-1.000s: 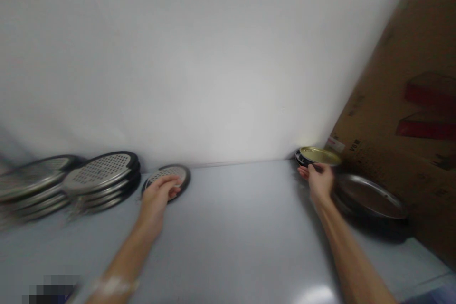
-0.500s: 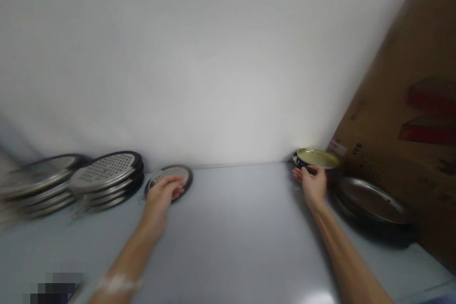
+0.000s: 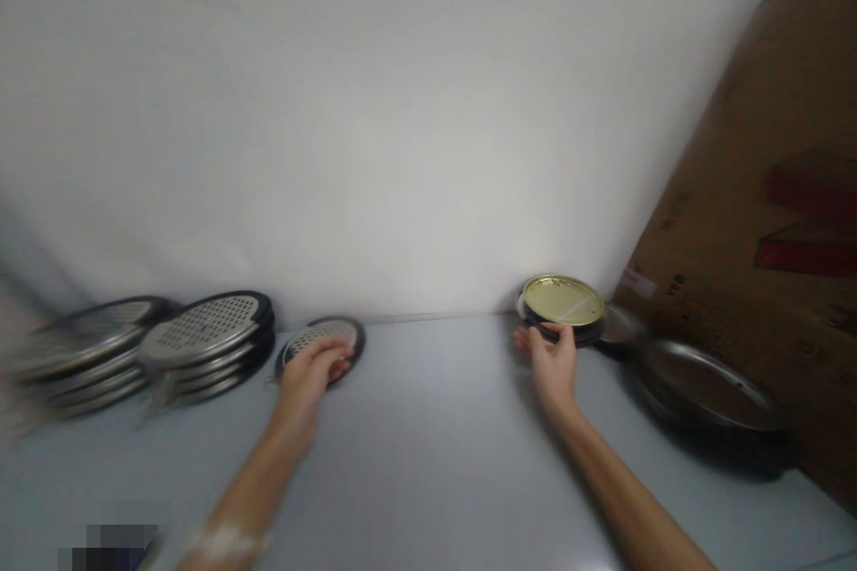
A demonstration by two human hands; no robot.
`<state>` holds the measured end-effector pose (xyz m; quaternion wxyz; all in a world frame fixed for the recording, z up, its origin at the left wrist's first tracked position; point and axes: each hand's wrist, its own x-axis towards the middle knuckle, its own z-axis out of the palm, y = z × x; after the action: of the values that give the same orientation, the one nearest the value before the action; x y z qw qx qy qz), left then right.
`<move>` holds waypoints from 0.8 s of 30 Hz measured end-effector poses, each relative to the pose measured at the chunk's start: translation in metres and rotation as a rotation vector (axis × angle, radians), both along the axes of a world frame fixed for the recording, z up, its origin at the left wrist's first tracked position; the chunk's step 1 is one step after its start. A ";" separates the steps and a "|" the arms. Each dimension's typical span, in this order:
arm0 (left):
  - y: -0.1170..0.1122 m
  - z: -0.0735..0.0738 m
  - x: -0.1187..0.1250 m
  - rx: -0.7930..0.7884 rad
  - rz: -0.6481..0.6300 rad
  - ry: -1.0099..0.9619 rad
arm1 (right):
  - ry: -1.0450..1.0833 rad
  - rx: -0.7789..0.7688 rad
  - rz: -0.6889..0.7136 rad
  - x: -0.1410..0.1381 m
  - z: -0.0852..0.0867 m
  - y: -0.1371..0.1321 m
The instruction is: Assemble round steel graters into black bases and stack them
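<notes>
My right hand (image 3: 553, 361) grips the near edge of a dark round piece with a shiny gold disc (image 3: 566, 299) on top, thumb against the rim. A silvery rim shows at its left side. My left hand (image 3: 312, 379) hovers over or rests on a flat round perforated metal plate with a black rim (image 3: 338, 330); touching or apart, I cannot tell. Its fingers are loosely curled with a gap to the thumb, and nothing shows between them. The hand covers the plate's near part.
Two stacks of similar perforated plates, a nearer-centre stack (image 3: 207, 330) and a far-left stack (image 3: 87, 348), stand on the grey tabletop (image 3: 428, 455). Dark round pans (image 3: 716, 393) lie at right, beside a large cardboard box (image 3: 756, 196). A white wall (image 3: 415, 125) rises behind.
My right hand has moved left, bringing the gold-topped round piece with it, away from the box. A dark pan behind it now shows more. My left hand stays over the single plate.
</notes>
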<state>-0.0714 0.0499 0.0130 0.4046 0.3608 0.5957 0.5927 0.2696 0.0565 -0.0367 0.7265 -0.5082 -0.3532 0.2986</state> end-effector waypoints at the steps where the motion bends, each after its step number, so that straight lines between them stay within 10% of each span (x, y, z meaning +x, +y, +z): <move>1: 0.000 0.000 0.000 0.003 -0.006 0.003 | 0.002 0.000 0.039 -0.010 0.003 -0.005; 12: -0.009 0.002 0.014 0.021 -0.201 0.116 | 0.075 -0.109 0.874 -0.087 0.014 -0.057; 24: -0.007 -0.019 0.009 0.074 -0.285 0.391 | 0.069 -0.366 1.063 -0.076 0.016 -0.056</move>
<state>-0.0626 0.0428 -0.0058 0.3478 0.5636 0.5837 0.4697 0.1931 0.0008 -0.0206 0.3872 -0.3678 -0.4792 0.6965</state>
